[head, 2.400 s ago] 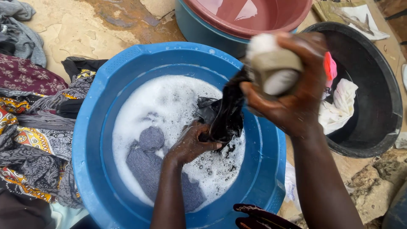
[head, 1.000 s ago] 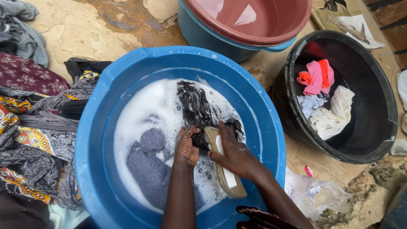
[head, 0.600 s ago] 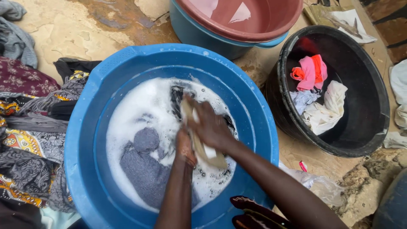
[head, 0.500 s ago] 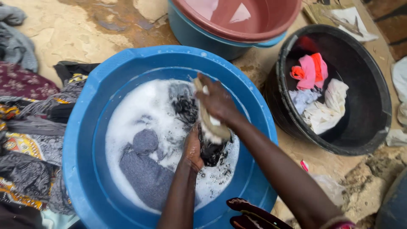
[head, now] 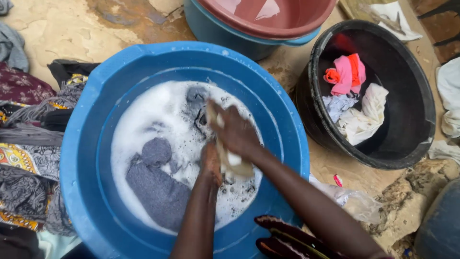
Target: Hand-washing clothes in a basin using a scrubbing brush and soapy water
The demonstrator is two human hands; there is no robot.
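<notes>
At lower centre, the left hand (head: pixel 211 163) presses into the suds, grip unclear. The right hand (head: pixel 235 134) closes around a pale soap bar (head: pixel 230 160), rubbing dark cloth (head: pixel 199 108) inside the blue basin (head: pixel 84 144). Upper right sits a black tub (head: pixel 417 96) of laundry.

A black tub (head: pixel 421 144) (holding pink and white clothes (head: pixel 352 98)) beside stacked basins (head: pixel 268 24)

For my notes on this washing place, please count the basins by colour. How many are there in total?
Blue basins: 2, the soapy basin under the hands and a second blue basin behind it.
Red basin: 1, nested in the second blue one.
Black basin: 1, holding clothes.
Total: 4
</notes>
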